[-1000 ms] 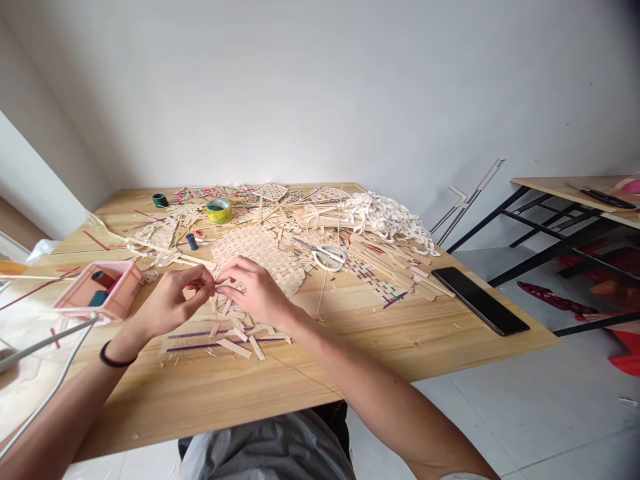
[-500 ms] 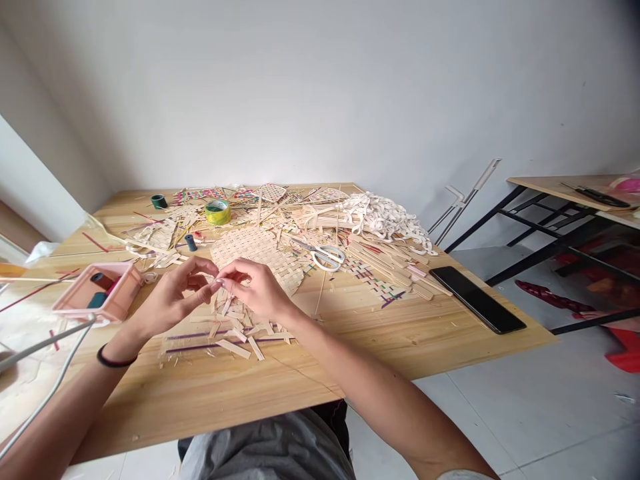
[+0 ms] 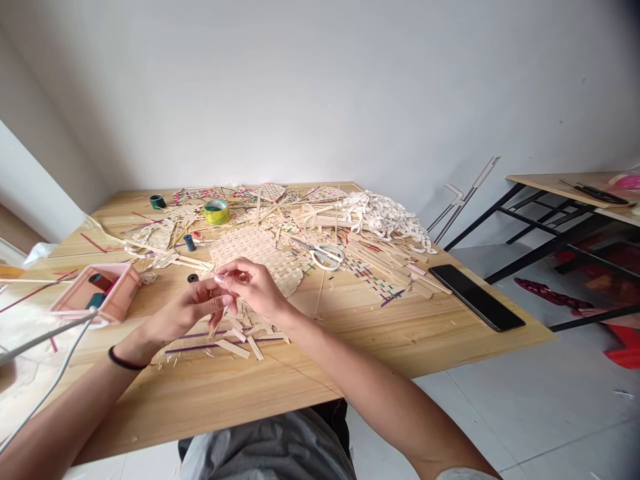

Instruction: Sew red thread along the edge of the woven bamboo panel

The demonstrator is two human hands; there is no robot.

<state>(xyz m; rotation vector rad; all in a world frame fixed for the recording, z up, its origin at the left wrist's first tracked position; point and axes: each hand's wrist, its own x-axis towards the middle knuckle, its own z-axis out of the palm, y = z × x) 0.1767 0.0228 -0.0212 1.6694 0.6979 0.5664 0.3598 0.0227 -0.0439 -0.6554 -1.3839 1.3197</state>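
Head view, left hand [image 3: 184,313] and right hand [image 3: 256,288] held together, fingers curled, anything pinched too fine to tell, flat beige rounded mat of woven strips [image 3: 250,248] laid just beyond on light-brown wooden table [image 3: 395,340], long axis slanted far left to near right.

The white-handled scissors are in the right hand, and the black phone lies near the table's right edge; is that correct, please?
Not quite: the head view shows the scissors lying on the table, apart from the right hand; the black phone does lie near the table's right edge.
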